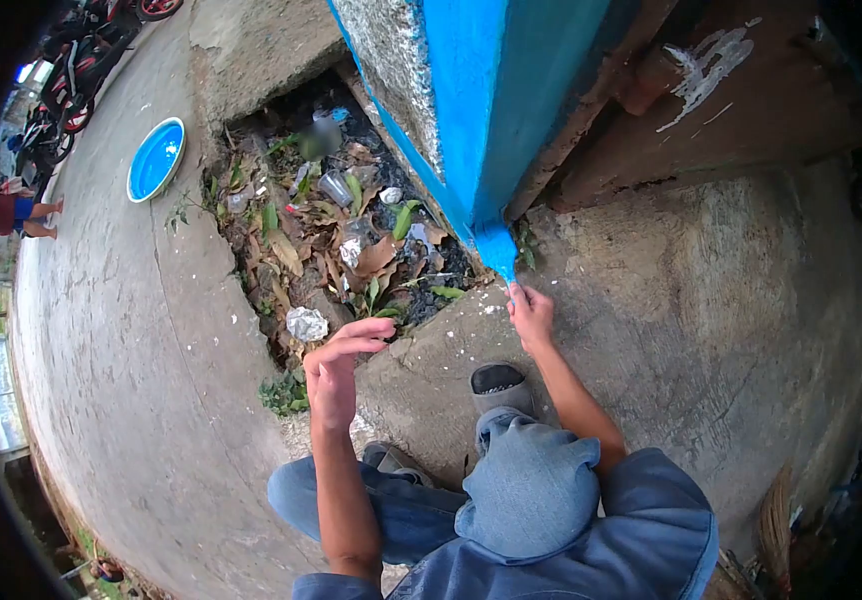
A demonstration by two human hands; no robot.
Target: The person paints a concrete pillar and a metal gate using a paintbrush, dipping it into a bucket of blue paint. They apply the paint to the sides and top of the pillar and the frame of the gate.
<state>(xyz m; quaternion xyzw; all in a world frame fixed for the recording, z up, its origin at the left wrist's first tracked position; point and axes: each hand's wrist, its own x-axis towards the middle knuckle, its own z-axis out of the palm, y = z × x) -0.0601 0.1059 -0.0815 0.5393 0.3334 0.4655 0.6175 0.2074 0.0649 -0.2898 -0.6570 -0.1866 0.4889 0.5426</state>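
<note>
My right hand (531, 317) is closed round the handle of a paintbrush (497, 250) covered in bright blue paint. Its bristles touch the bottom of a blue-painted pillar (466, 110), close to the ground. My left hand (339, 372) is held up in the air with its fingers stretched out and nothing in it. Below it lies the corner of an open pit of litter (351, 235). Farther off to the left, a round tub lid or shallow basin (156, 160) with blue paint in it rests on the concrete.
Dry leaves, plastic cups and crumpled foil (307, 324) fill the sunken pit beside the pillar. A rusty metal panel (711, 110) adjoins the pillar. Motorcycles (76, 75) and a person (16, 210) are at the far left. A broom (777, 525) is at the lower right.
</note>
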